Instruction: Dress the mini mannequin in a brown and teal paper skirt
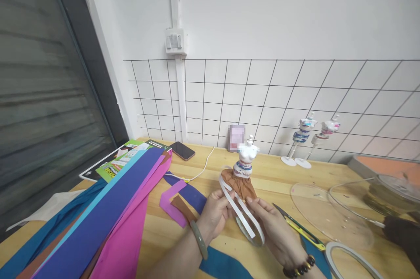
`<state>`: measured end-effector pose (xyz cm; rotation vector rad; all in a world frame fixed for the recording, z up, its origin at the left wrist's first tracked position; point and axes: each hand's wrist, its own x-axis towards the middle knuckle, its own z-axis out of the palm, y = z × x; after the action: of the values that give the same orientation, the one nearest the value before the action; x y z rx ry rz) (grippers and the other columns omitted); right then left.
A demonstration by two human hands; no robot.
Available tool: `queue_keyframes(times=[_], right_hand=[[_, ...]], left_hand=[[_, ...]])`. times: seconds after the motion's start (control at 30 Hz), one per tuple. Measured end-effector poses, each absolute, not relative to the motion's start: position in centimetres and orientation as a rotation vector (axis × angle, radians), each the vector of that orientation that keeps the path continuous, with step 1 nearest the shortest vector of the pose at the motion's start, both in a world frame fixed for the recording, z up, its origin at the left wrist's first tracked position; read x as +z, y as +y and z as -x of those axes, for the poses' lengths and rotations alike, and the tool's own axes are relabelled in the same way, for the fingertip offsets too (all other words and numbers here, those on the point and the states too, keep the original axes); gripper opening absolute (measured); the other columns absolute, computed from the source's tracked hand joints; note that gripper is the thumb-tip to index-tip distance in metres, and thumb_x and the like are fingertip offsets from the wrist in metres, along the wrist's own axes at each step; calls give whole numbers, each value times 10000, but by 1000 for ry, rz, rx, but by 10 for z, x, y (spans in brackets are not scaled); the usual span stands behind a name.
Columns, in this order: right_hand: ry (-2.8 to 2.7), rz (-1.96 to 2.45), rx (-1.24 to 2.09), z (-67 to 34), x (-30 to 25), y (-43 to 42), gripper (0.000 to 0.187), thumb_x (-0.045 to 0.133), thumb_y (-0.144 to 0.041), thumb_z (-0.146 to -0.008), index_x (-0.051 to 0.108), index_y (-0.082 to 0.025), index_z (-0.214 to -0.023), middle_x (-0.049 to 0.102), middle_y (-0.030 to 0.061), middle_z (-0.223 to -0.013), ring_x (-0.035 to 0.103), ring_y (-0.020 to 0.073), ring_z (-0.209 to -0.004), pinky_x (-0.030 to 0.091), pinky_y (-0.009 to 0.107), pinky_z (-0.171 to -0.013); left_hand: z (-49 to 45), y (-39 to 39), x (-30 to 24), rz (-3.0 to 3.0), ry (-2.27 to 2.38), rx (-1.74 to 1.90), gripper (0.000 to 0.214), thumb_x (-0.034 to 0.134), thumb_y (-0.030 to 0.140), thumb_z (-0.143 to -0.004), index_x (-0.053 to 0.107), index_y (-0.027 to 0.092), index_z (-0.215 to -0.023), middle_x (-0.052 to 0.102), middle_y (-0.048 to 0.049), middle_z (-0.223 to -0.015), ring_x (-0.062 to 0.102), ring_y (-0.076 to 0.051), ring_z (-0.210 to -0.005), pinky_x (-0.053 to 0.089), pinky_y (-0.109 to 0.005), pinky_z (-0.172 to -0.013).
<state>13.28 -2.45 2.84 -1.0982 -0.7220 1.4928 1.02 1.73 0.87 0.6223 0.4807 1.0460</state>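
A small mannequin figure [246,163] with a white torso and a brown paper skirt [241,185] stands on the wooden table [272,176]. My left hand [215,213], with a green bangle on its wrist, is closed on the skirt's lower left side. My right hand [271,222], wearing a dark bead bracelet, pinches the skirt's lower right and holds a roll of white tape [251,228]. A strip of that tape runs up round the skirt's left edge.
Long sheets of blue, purple and pink paper [111,222] lie at the left. Yellow-handled snips [300,228] and another tape ring [348,257] lie at the right, by clear plastic domes [331,213]. Two more mannequins [311,139], a phone [183,151] and a wire grid [262,104] stand behind.
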Motion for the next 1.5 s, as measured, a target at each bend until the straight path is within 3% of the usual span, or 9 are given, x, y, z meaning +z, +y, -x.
queue_keyframes(times=[0.13, 0.3, 0.63, 0.8, 0.97, 1.27, 1.5], right_hand=[[-707, 1071, 1500, -134, 23, -21, 224, 676, -357, -633, 562, -169, -589, 582, -44, -527, 489, 88, -459, 368, 202, -482], [-715, 1004, 1510, -133, 23, -22, 181, 653, -337, -668, 586, -172, -635, 630, -7, -609, 573, 134, -596, 425, 238, -600], [-622, 1035, 1533, -128, 19, -22, 181, 669, -325, -652, 581, -169, -627, 601, -32, -505, 508, 85, -420, 380, 189, -420], [-544, 948, 1573, -127, 17, -20, 138, 692, -268, -638, 605, -163, -657, 635, -10, -573, 561, 89, -501, 439, 188, -508], [-519, 970, 1567, -126, 21, -20, 137, 707, -248, -623, 609, -159, -660, 623, -11, -551, 553, 82, -472, 442, 173, -474], [-615, 1153, 1495, -128, 24, -21, 235, 719, -347, -572, 581, -164, -624, 535, -48, -416, 459, 65, -337, 322, 159, -326], [-756, 1185, 1459, -130, 21, -23, 258, 636, -398, -674, 561, -156, -627, 506, -45, -374, 373, 32, -313, 236, 141, -331]], left_hand=[[-10, 18, 9, -620, 497, 1062, 198, 682, 292, -643, 595, 117, -673, 601, -31, -585, 563, -127, -573, 398, -238, -572], [-10, 17, 9, -618, 511, 1091, 187, 670, 287, -658, 597, 116, -683, 572, -3, -552, 509, -80, -485, 364, -209, -520], [-12, 17, 9, -523, 470, 1123, 191, 665, 281, -658, 570, 145, -753, 604, -13, -629, 570, -124, -562, 415, -235, -548], [-13, 17, 6, -479, 393, 1130, 118, 611, 232, -711, 530, 153, -746, 600, -17, -670, 582, -136, -594, 433, -243, -534], [-11, 18, 3, -436, 433, 1098, 120, 586, 230, -739, 518, 149, -794, 617, -41, -725, 605, -146, -650, 456, -245, -574], [-10, 21, 2, -424, 448, 1096, 118, 584, 224, -743, 508, 150, -795, 631, -49, -724, 621, -158, -670, 484, -272, -622], [-10, 21, 1, -416, 468, 1096, 144, 587, 253, -744, 484, 155, -769, 626, -42, -685, 625, -164, -670, 489, -280, -632]])
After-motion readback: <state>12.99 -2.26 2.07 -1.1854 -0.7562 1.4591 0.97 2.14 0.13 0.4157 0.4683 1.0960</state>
